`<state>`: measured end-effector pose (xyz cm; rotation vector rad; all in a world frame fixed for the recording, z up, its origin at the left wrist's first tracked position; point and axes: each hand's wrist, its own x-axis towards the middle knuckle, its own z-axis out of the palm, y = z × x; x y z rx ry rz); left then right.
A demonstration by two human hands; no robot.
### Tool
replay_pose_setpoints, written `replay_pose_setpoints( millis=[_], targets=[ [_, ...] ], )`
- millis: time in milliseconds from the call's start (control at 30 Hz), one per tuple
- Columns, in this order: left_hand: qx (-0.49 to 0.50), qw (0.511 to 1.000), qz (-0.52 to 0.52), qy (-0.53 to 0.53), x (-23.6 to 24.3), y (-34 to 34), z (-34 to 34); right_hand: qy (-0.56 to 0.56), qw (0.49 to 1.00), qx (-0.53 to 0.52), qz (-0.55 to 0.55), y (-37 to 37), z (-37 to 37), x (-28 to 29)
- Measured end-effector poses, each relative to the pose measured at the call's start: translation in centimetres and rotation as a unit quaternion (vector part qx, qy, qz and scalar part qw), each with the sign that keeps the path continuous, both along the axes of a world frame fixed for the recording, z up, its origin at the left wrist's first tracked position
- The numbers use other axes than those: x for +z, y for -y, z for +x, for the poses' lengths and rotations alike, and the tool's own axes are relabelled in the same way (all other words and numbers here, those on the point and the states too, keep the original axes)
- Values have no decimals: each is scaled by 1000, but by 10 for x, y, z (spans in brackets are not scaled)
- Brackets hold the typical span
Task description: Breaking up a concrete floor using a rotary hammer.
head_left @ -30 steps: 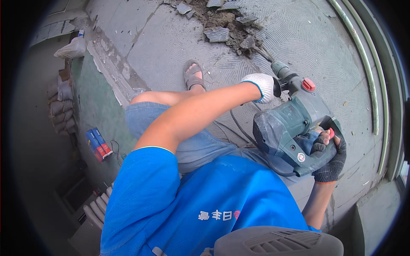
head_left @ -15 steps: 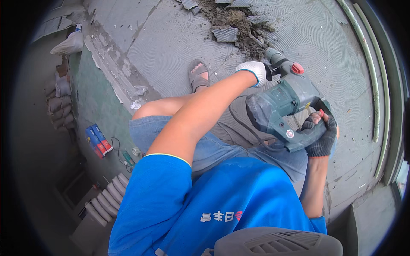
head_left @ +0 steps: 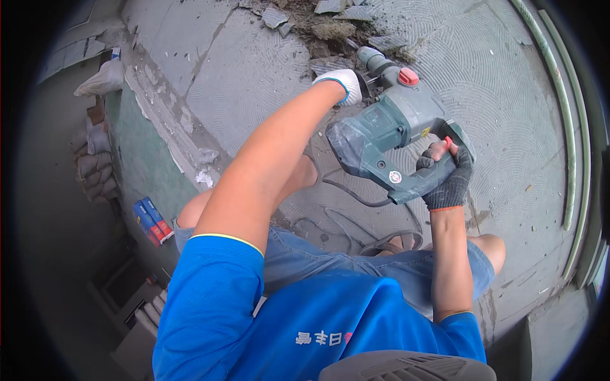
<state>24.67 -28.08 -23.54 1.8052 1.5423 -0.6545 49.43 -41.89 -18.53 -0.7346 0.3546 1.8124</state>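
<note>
A green-grey rotary hammer drill (head_left: 397,117) with a red knob (head_left: 408,77) is held out in front of my knees. My left hand (head_left: 342,84), in a white knit glove, is closed round its dark side handle, whose grip is mostly hidden. My right hand (head_left: 452,176), in a dark glove with bare fingertips, wraps the rear handle, a finger by the red trigger (head_left: 448,142). The short metal bit (head_left: 352,44) points away from me at the rubble (head_left: 333,30); whether it touches cannot be made out. A power cord (head_left: 362,200) trails from the rear handle to the floor.
Broken tile pieces (head_left: 274,17) lie around the rubble on the ridged grey floor (head_left: 254,70). Long pale pipes (head_left: 559,114) run along the right wall. At left are blue-and-red boxes (head_left: 152,221), a white sack (head_left: 101,79) and stacked bags (head_left: 96,171). My sandalled foot (head_left: 397,242) is beside the cord.
Both my hands have carried the rotary hammer left and away from me, bringing its bit to the rubble. My knees have spread and a sandalled foot now shows below the tool.
</note>
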Motion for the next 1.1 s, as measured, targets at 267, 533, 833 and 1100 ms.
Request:
replay_pose_setpoints(
  millis=[267, 533, 833, 1100],
  targets=[
    [31, 992, 6, -125, -3, -57, -73, -122, 986, -96, -57, -37, -114, -67],
    [22, 998, -36, -47, 17, -5, 0, -90, 993, -60, -50, 23, -18, -36],
    [-94, 976, -127, 147, 74, 127, 102, -9, 996, -43, -76, 152, 100, 116],
    [29, 981, -151, 120, 61, 99, 64, -5, 998, -15, -63, 116, 51, 93]
  ],
)
